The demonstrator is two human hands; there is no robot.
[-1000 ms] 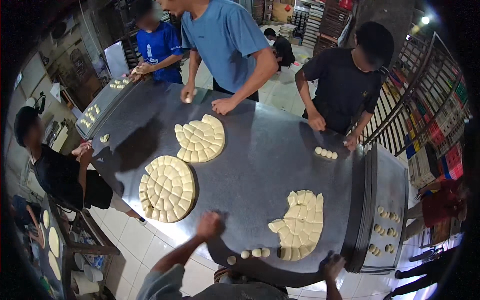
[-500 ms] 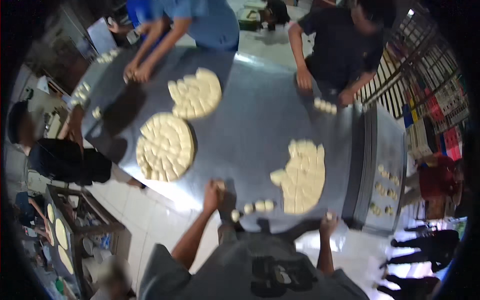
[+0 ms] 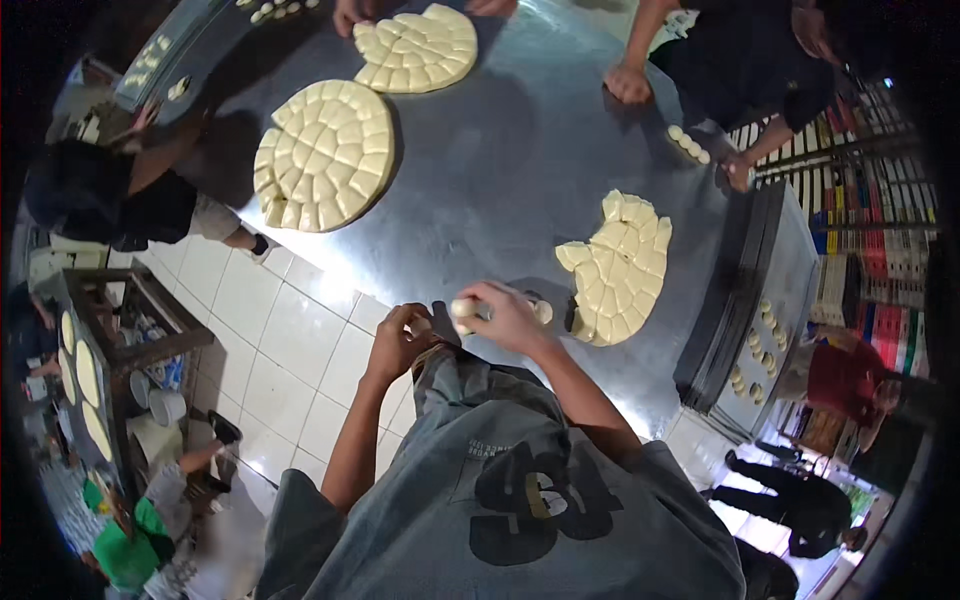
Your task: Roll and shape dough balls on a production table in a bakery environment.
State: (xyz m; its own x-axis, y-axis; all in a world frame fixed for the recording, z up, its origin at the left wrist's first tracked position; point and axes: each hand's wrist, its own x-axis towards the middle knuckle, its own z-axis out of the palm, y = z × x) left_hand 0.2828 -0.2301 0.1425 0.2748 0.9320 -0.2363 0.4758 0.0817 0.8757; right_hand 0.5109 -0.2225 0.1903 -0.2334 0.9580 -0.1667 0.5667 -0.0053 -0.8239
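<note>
At the table's near edge, my right hand grips a small pale dough ball between thumb and fingers. Just to its left is my left hand, its fingers curled; whatever may be inside them is hidden. More dough balls sit on the metal table, partly covered by my right hand. Right of my hands lies a flat slab of dough, scored into pieces and with a ragged left edge.
Two round scored dough slabs lie at the far left. Across the table a co-worker's hand rests near a row of dough balls. Stacked trays with dough balls stand at the right. A wooden table is at the left.
My right hand has come from the table's right front to the middle, beside my left hand. My left hand has shifted slightly left. The whole view has tilted, so the table sits higher.
</note>
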